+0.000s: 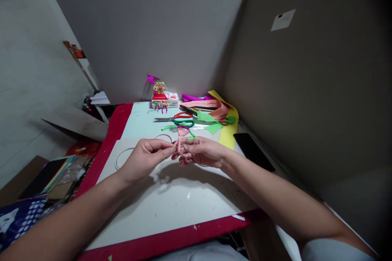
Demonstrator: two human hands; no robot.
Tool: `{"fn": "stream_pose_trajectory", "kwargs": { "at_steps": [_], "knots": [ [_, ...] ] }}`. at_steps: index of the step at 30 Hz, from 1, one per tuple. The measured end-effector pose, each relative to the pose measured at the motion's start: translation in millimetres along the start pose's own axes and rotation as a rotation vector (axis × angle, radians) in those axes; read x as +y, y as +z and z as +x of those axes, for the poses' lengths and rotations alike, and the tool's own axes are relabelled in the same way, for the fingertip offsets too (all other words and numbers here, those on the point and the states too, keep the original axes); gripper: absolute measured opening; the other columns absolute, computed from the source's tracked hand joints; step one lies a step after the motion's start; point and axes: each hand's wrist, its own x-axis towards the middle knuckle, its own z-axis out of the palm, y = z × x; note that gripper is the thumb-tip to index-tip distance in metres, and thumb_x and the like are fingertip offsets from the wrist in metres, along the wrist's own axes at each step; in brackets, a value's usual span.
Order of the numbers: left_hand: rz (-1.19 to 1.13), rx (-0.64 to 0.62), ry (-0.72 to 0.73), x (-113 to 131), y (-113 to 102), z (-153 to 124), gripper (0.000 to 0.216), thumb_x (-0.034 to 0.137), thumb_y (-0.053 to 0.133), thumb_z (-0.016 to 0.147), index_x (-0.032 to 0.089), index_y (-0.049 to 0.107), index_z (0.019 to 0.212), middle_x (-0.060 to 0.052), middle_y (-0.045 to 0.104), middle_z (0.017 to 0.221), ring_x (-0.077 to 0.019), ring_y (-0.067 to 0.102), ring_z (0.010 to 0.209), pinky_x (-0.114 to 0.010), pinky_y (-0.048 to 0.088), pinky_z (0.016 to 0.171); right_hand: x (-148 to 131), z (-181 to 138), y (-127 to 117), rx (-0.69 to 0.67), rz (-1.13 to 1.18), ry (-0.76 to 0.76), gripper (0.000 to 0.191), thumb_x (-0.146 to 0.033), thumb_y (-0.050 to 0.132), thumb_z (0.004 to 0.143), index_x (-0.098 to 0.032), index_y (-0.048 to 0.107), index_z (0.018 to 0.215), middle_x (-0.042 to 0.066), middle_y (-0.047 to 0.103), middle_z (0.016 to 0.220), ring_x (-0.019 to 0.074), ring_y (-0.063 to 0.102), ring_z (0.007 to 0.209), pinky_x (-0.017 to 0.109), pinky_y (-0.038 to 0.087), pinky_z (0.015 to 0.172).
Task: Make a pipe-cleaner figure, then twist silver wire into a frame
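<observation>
My left hand [146, 158] and my right hand [202, 153] meet above the middle of the white table top [171, 204]. Both pinch a small craft piece [183, 135] made of pink pipe cleaner with pink paper and green pipe cleaner bends at its top. The left fingers pinch its lower stem from the left. The right fingers close on it from the right. The stem's lowest part is hidden between the fingertips.
Scissors [174, 117] lie behind the hands, beside coloured paper sheets [214, 112] and finished pipe cleaner figures on a small box [163, 98]. A dark phone [252, 150] lies at the right. The table has a red rim [171, 240]. Paper stacks [53, 175] sit lower left.
</observation>
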Motion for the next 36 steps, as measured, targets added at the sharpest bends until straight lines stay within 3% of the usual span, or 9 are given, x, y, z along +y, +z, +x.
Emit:
{"fn": "stream_pose_trajectory", "kwargs": {
  "at_steps": [2,5,7,11,16,22,29,32,36],
  "knots": [
    [0.002,0.073,0.02,-1,0,0,0.009,0.025,0.068,0.076,0.018,0.074,0.075,0.0,0.068,0.066,-0.0082,0.051,0.057,-0.019,0.039,0.054,2,-5,5,0.117,-0.007,-0.114,0.03,-0.032,0.071,0.073,-0.017,0.066,0.099,0.006,0.066,0.095,0.0137,0.064,0.078,0.029,0.048,0.076],
    [0.0,0.131,0.032,0,0,0,0.01,0.026,0.068,0.076,0.018,0.073,0.074,0.002,0.063,0.063,-0.0063,0.044,0.054,-0.018,0.034,0.051,6,-10,18,0.303,-0.213,-0.317,0.022,-0.026,0.074,0.07,-0.018,0.069,0.09,0.004,0.066,0.09,0.0133,0.062,0.078,0.029,0.048,0.076],
    [-0.03,0.102,0.005,0,-1,-1,0.012,0.027,0.068,0.076,0.017,0.073,0.072,0.003,0.058,0.059,-0.0053,0.039,0.052,-0.018,0.03,0.049,8,-11,27,0.394,-0.425,-0.437,0.013,-0.023,0.074,0.07,-0.018,0.07,0.081,0.004,0.067,0.085,0.0144,0.061,0.077,0.029,0.048,0.074],
    [-0.198,0.015,-0.148,1,-4,0,0.02,0.03,0.07,0.073,0.015,0.073,0.086,0.005,0.049,0.052,-0.0036,0.03,0.045,-0.019,0.022,0.044,7,-10,37,0.501,-0.789,-0.604,0.004,-0.019,0.067,0.077,-0.017,0.07,0.077,0.004,0.067,0.076,0.0142,0.06,0.07,0.027,0.048,0.067],
    [-0.263,-0.078,-0.275,5,-7,1,0.02,0.032,0.068,0.074,0.012,0.072,0.076,0.01,0.03,0.035,-0.0026,0.019,0.038,-0.02,0.021,0.044,6,-11,42,0.484,-1.024,-0.693,0.008,-0.017,0.06,0.082,-0.017,0.068,0.082,0.005,0.067,0.076,0.0128,0.058,0.066,0.025,0.047,0.063],
    [-0.353,-0.147,-0.384,7,-11,-1,0.016,0.028,0.072,0.071,0.012,0.07,0.067,0.011,0.028,0.03,-0.0005,0.015,0.033,-0.017,0.023,0.043,11,-14,43,0.38,-1.104,-0.8,0.008,-0.015,0.056,0.084,-0.017,0.064,0.085,0.006,0.066,0.076,0.0133,0.059,0.069,0.025,0.047,0.064],
    [-0.386,-0.249,-0.451,7,-10,-4,0.019,0.028,0.074,0.069,0.011,0.067,0.064,0.01,0.031,0.033,0.0003,0.015,0.034,-0.016,0.018,0.04,10,-12,30,0.165,-1.39,-1.086,0.021,-0.008,0.046,0.087,-0.017,0.063,0.096,0.01,0.068,0.085,0.0165,0.058,0.076,0.032,0.047,0.069],
    [-0.37,-0.217,-0.41,7,-10,-3,0.02,0.029,0.073,0.069,0.012,0.066,0.062,0.011,0.029,0.033,-0.0005,0.015,0.034,-0.016,0.018,0.041,9,-9,28,0.183,-1.265,-1.003,0.019,-0.011,0.049,0.087,-0.017,0.066,0.092,0.01,0.068,0.084,0.0162,0.059,0.078,0.031,0.047,0.071],
    [-0.283,-0.128,-0.329,5,-9,-1,0.022,0.033,0.073,0.068,0.013,0.064,0.061,0.009,0.034,0.039,-0.0028,0.02,0.038,-0.019,0.016,0.041,11,-9,28,0.387,-0.735,-0.515,0.017,-0.028,0.064,0.08,-0.018,0.068,0.093,0.007,0.067,0.087,0.0147,0.06,0.076,0.028,0.048,0.071]
  ]
}}
